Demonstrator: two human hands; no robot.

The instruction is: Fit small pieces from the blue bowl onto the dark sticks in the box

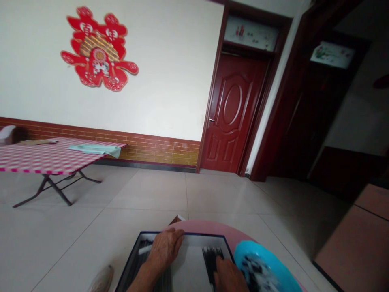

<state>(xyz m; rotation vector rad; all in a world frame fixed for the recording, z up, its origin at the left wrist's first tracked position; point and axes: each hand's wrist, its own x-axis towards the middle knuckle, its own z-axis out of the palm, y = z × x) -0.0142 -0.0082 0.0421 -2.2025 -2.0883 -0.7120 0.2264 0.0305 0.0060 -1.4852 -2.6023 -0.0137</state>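
Observation:
A shallow white tray with a dark blue rim [200, 234] lies at the bottom middle of the head view. My left hand [164, 248] reaches across it, its fingers bent together over the far rim. Under and beside that forearm are long dark thin pieces [142, 259] and a small white strip [144, 249]. My right hand [229, 276] closes on a bundle of thin black sticks [210, 259] along the tray's right side; their exact kind is unclear. Close to the right hand stands a bright blue basin [273, 259] holding blurred black and white pieces.
The tray and basin rest on a round pink tabletop [212, 226]. A folding table with a checked cloth [54, 156] stands at the left, a pale green cloth [94, 149] on it. A pinkish cabinet [358, 239] is at the right. A shoe [102, 280] shows below.

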